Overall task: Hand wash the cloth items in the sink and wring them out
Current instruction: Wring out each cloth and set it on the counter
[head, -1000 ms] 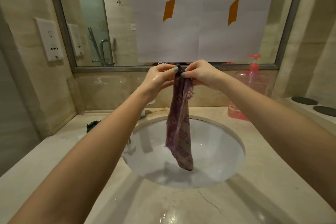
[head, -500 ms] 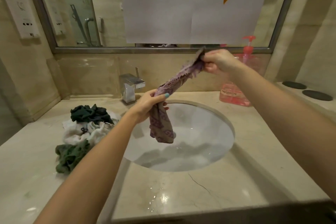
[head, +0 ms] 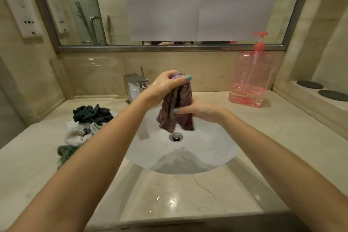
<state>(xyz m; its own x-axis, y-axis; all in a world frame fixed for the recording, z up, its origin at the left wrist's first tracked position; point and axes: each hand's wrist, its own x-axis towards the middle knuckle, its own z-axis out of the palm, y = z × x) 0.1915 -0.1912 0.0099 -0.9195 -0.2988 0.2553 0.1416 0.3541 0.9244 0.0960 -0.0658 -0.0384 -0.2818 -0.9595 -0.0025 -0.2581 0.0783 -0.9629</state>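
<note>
The table (head: 282,137) is pale, shiny stone. A round white sink (head: 207,149) is set into it. Behind the sink, a bit to the left, stands a silver tap (head: 136,84). Left of the sink lies a heap of cloths (head: 84,124): dark green at the back, white in the middle, green at the front. Behind the sink to the right stands a pink soap bottle (head: 250,81) with a pump. In front of the sink are water drops (head: 172,200) and a thin crack (head: 203,186).

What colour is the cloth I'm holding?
The cloth is purple with a tan pattern; seen in the head view.
</note>
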